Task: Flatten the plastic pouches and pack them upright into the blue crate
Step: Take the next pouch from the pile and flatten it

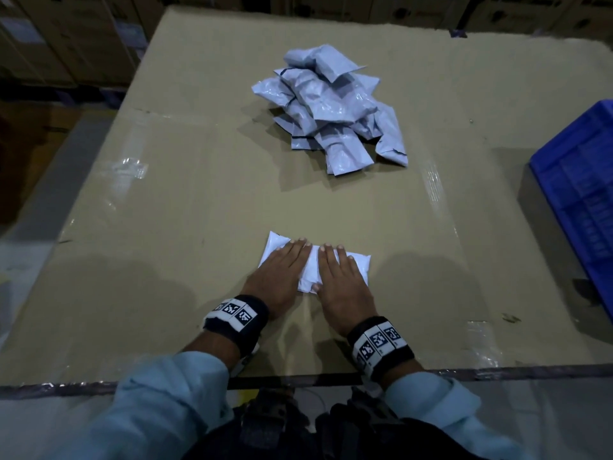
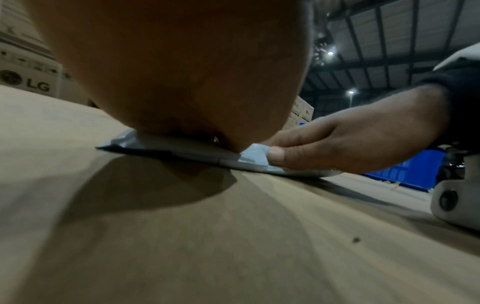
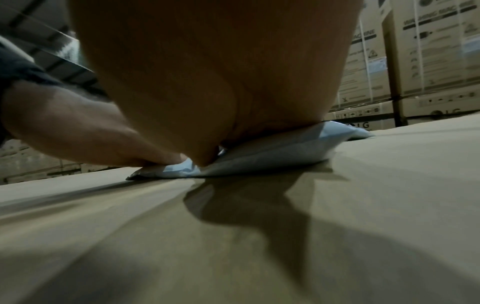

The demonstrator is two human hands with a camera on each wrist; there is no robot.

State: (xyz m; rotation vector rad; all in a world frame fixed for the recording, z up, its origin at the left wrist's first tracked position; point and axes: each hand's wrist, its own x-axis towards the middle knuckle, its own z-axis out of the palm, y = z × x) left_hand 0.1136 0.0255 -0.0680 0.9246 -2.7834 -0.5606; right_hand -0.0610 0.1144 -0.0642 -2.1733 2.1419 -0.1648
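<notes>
One white plastic pouch (image 1: pixel 311 270) lies flat on the cardboard-covered table (image 1: pixel 185 207) near its front edge. My left hand (image 1: pixel 280 268) presses its left half with straight fingers, palm down. My right hand (image 1: pixel 343 277) presses the right half the same way. In the left wrist view the pouch (image 2: pixel 187 151) shows squashed under my palm, with the right hand (image 2: pixel 345 144) on its far end. The right wrist view shows the pouch (image 3: pixel 272 152) bulging beside my palm. A loose heap of several grey-white pouches (image 1: pixel 331 107) sits at the table's middle back. The blue crate (image 1: pixel 580 187) stands at the right edge.
Stacked cardboard cartons (image 3: pixel 428 61) line the background beyond the table. Strips of clear tape (image 1: pixel 434 184) cross the cardboard surface. The table's front edge (image 1: pixel 298 376) runs just behind my wrists.
</notes>
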